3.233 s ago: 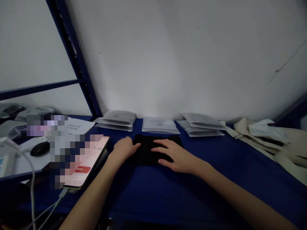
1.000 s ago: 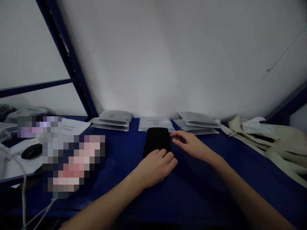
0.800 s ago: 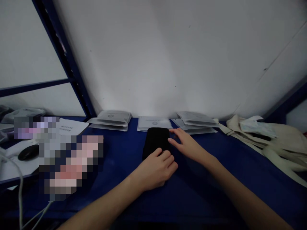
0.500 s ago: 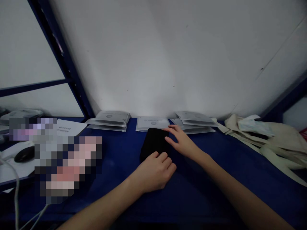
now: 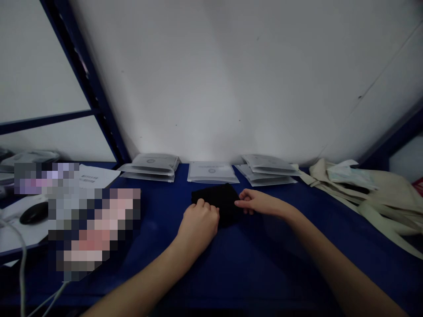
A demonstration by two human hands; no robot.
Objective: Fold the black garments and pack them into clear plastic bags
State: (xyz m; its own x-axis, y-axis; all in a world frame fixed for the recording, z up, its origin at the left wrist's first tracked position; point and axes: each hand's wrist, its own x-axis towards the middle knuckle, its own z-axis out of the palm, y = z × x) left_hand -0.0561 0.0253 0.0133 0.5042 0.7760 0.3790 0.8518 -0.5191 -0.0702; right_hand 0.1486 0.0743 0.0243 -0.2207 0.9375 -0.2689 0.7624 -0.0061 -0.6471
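Note:
A folded black cloth (image 5: 224, 200) lies on the blue tabletop (image 5: 158, 237), in the middle of the head view. What kind of cloth article it is, I cannot make out. My left hand (image 5: 200, 222) is closed on its near left part, fingers curled over it and the thumb hidden. At the right edge, my right hand (image 5: 254, 203) pinches the cloth between thumb and bent fingers. Just beyond the cloth lies a flat, clear plastic packet (image 5: 211, 171) with a printed mark.
More plastic packets are stacked at the back left (image 5: 150, 165) and back right (image 5: 267, 167). Beige fabric (image 5: 390, 189) covers the far right. On the left are a black mouse (image 5: 35, 213), papers (image 5: 94, 176), a white cable (image 5: 22, 268) and blurred-out items. A pale wall (image 5: 211, 79) stands behind.
The black cloth has turned and now looks wider. My left hand has moved left along it. My right hand has come down nearer and closed from spread fingers onto the right edge.

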